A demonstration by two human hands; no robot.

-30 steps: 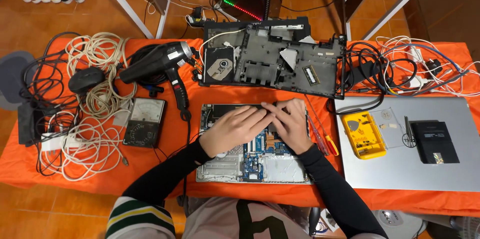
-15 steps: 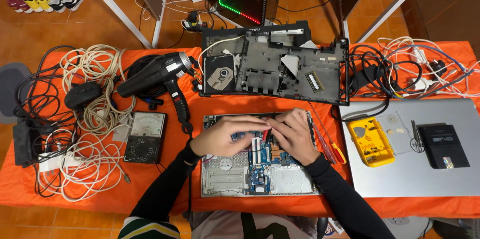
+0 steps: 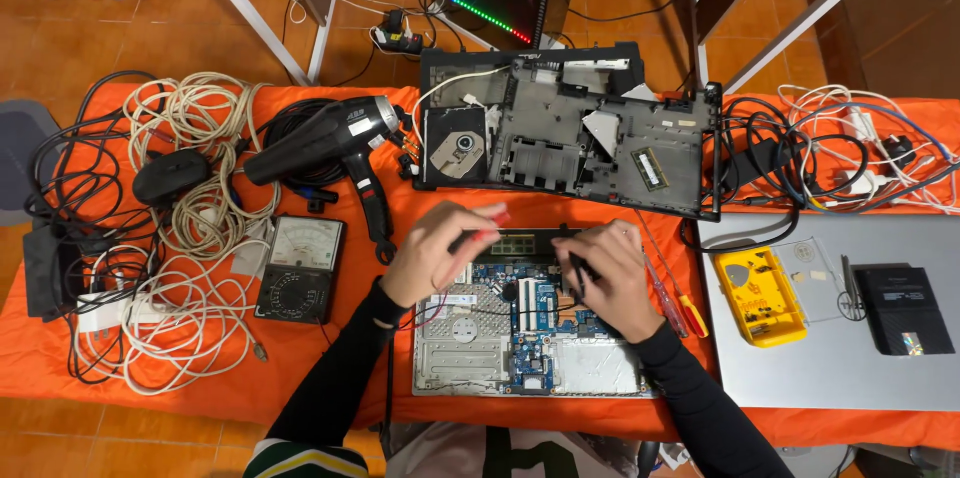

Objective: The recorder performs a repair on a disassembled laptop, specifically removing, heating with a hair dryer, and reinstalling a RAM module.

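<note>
Two hands: both work over an opened laptop base [image 3: 535, 338] with a blue circuit board, lying on the orange table [image 3: 350, 358].
Left hand [image 3: 440, 250]: fingers are curled, seeming to pinch a small red-tipped tool [image 3: 487, 231]; the grip itself is partly hidden.
Right hand [image 3: 605, 273]: it rests on the board, fingers bent around a dark thin thing; I cannot tell how firmly.
Beyond the hands: a black laptop shell [image 3: 570, 133] with a disc drive.
Left of the left hand: an analog meter [image 3: 298, 268], a black hair dryer [image 3: 325, 143], white cables [image 3: 190, 238].
Right of the right hand: red screwdrivers [image 3: 672, 293], a yellow parts box [image 3: 758, 296].
</note>
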